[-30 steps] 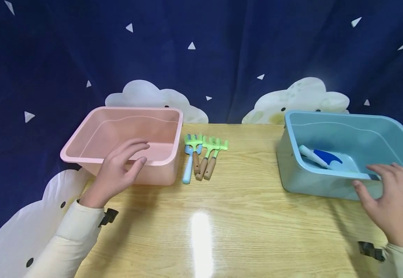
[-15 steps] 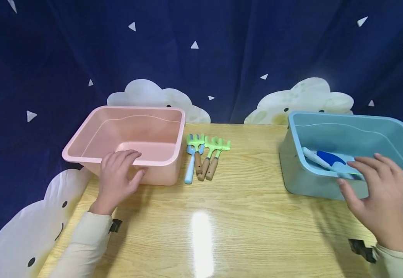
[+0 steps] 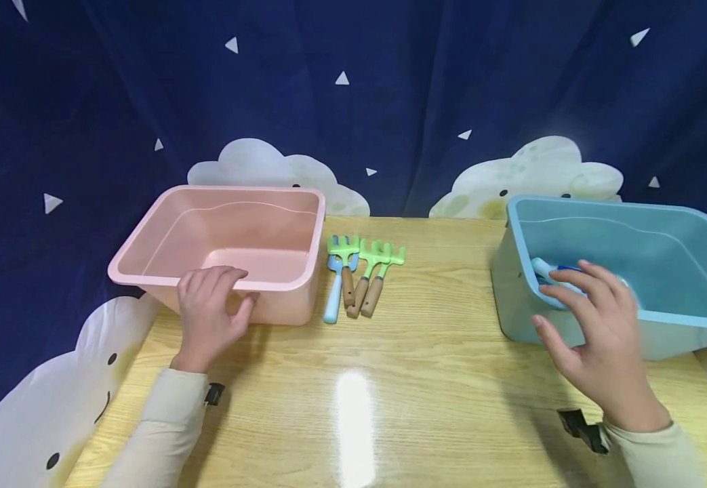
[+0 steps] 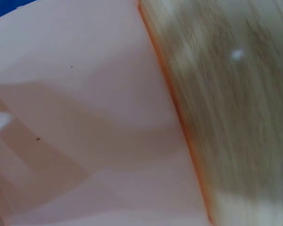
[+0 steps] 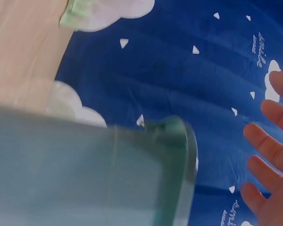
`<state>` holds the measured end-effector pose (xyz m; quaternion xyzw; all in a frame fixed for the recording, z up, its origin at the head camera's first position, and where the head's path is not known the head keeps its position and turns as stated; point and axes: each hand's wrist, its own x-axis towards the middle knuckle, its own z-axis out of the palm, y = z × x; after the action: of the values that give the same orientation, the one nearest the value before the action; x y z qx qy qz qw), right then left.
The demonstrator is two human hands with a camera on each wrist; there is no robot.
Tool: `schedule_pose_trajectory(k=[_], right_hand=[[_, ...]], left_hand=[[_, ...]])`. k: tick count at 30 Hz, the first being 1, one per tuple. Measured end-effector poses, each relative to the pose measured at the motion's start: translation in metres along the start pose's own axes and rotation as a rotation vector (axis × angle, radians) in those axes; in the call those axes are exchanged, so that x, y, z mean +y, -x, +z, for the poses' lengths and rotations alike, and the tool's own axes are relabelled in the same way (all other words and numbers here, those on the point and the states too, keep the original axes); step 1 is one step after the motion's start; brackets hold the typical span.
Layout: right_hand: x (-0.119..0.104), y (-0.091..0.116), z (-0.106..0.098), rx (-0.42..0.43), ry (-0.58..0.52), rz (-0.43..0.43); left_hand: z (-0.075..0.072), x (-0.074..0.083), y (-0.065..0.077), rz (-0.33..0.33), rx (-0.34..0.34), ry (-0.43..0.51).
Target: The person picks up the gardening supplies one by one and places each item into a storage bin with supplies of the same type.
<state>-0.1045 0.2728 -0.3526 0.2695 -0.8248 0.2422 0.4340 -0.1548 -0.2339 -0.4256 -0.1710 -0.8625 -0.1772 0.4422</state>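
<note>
Shifted leftward with the right hand, with parted, empty fingers, to partly hide the blue items inside the blue tub; perhaps within easier reach of these, gripping none. Poised at the near rim of the pink tub with the left hand, loosely bent and seemingly empty.

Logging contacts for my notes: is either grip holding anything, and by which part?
The left grip appears to hold the pink bin by its near rim. The right grip, spread near the blue bin, holds nothing visible.
</note>
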Motion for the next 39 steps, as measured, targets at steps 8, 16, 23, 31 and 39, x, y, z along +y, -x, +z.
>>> schedule_pose_trajectory(k=[8, 16, 23, 31, 39], right_hand=[[-0.007, 0.002, 0.017, -0.048, -0.038, 0.009], [-0.008, 0.001, 0.03, -0.097, -0.092, 0.008], [-0.012, 0.001, 0.042, -0.248, -0.133, 0.001], [-0.012, 0.007, 0.06, -0.544, -0.072, 0.072], [-0.005, 0.008, 0.09, -0.688, -0.11, 0.172]], left_hand=[[-0.001, 0.005, 0.006, -0.053, -0.062, -0.148], [0.004, 0.003, 0.008, -0.035, 0.053, -0.11], [0.009, 0.002, 0.013, -0.034, 0.108, -0.081], [0.007, 0.002, 0.015, -0.065, 0.134, -0.053], [0.014, 0.006, 0.014, -0.078, 0.146, -0.029]])
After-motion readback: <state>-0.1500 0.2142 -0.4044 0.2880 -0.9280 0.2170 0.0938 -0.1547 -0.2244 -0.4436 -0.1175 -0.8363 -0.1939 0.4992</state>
